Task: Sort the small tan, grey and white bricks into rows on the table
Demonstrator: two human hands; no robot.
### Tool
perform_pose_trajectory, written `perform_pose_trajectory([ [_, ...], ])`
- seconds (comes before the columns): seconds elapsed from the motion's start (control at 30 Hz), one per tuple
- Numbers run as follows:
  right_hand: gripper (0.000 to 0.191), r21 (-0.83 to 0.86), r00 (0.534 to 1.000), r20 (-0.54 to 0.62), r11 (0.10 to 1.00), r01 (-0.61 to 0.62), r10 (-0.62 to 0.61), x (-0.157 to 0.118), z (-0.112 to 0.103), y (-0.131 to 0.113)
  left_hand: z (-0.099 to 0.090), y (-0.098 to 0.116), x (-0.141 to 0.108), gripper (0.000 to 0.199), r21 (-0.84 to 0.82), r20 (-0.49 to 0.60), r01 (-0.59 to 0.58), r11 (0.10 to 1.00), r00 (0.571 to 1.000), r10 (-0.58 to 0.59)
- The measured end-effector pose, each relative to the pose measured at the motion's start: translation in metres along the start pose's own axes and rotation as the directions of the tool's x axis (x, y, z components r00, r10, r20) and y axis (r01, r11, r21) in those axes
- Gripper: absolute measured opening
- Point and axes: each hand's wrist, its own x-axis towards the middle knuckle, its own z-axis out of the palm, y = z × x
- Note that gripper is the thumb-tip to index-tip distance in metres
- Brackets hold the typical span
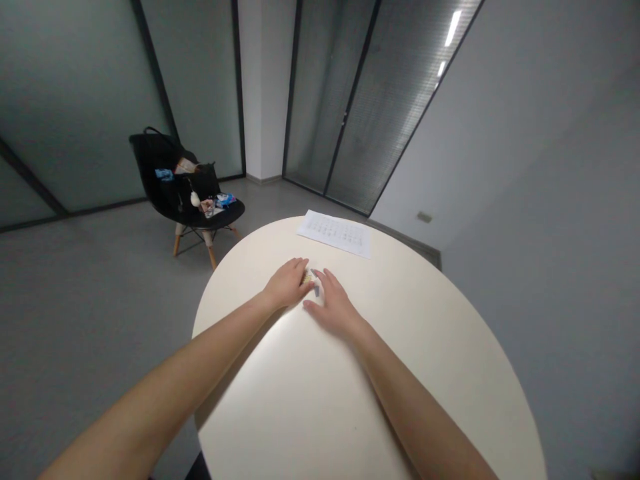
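Observation:
Near the middle of the white round table (pixel 415 333) lies a small pale object (pixel 309 276) with yellowish print and dark grey parts, too small to make out fully. From its left side my left hand (pixel 289 283) reaches over it, with fingers and thumb closed on its edge. On the other side my right hand (pixel 333 303) has its thumb and fingers spread apart, its fingertips beside the object's grey parts. Beyond both hands, a printed white sheet (pixel 335 233) lies flat near the table's far edge.
Left of the table stands a black chair (pixel 150 167) with wooden legs, holding a black bag (pixel 205 180) and small colourful packets (pixel 225 199). Glass partitions and a grey wall (pixel 500 133) are behind the table.

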Motion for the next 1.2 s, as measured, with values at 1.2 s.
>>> perform_pose_trajectory([
  [1.2,0.043,-0.022,0.981,0.176,0.996,0.085,-0.080,0.069,0.014,-0.026,-0.013,-0.023,0.016,0.059,-0.394,-0.083,0.244,0.886,0.951,-0.299],
])
